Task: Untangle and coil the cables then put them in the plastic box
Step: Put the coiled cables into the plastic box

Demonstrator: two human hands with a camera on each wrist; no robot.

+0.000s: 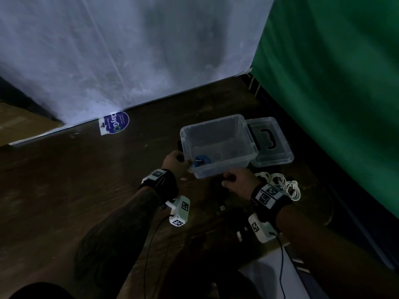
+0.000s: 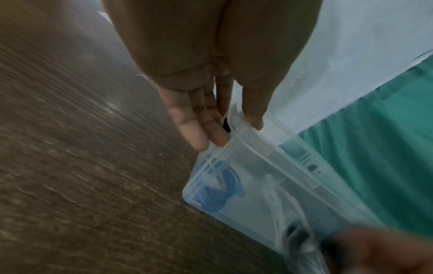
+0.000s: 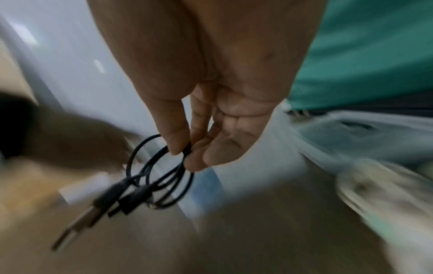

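The plastic box (image 1: 218, 145) stands open on the dark wooden table (image 1: 86, 190), near the middle of the head view. A coiled blue cable (image 1: 201, 161) lies on the box floor at its 7 o'clock corner; the left wrist view shows the same coil (image 2: 219, 191) through the clear wall.

The left hand (image 1: 176, 164) is at 9 o'clock of the box. Its thumb sits over the rim and its fingers (image 2: 187, 126) lie almost straight against the outer wall, so the rim (image 2: 243, 140) is pinched between thumb and fingers.

The right hand (image 1: 239, 180) is at 5 o'clock of the box, just beside its near wall and above the table. In the right wrist view the thumb and fingertips (image 3: 178, 140) pinch a coiled black cable (image 3: 161, 174). The loops hang below the fingers, and both connector ends (image 3: 112, 200) dangle at 7 o'clock of the coil. This view is blurred, so finer detail of the connectors cannot be told.

The clear lid (image 1: 271, 143), with a black handle, lies flat on the table, touching the box at its 3 o'clock side. A tangled white cable (image 1: 280, 182) lies on the table at 3 o'clock of the right hand. A green cloth (image 1: 334, 93) hangs at 3 o'clock of the scene and a white sheet (image 1: 129, 50) at 12 o'clock.
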